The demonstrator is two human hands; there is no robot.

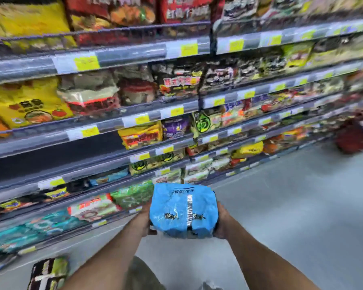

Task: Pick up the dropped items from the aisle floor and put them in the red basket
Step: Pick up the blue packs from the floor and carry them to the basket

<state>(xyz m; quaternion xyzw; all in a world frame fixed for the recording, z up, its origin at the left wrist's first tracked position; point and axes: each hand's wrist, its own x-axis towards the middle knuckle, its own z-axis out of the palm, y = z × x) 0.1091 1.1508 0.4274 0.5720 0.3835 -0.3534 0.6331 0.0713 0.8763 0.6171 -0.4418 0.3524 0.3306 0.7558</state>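
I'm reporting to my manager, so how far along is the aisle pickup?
Done: unclear, the red plastic basket at far right is too blurred to show contents. In hand: left hand and right hand hold a blue plastic multipack above the grey floor. Left: carry it to the basket, then collect the black-and-green packet lying at lower left.

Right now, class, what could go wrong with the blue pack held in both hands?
1. The left hand and right hand grip the blue pack only at its sides; it may slip.
2. The red basket stands far off right, a long carry.
3. A black-and-green pack on the floor nearby could trip the person.
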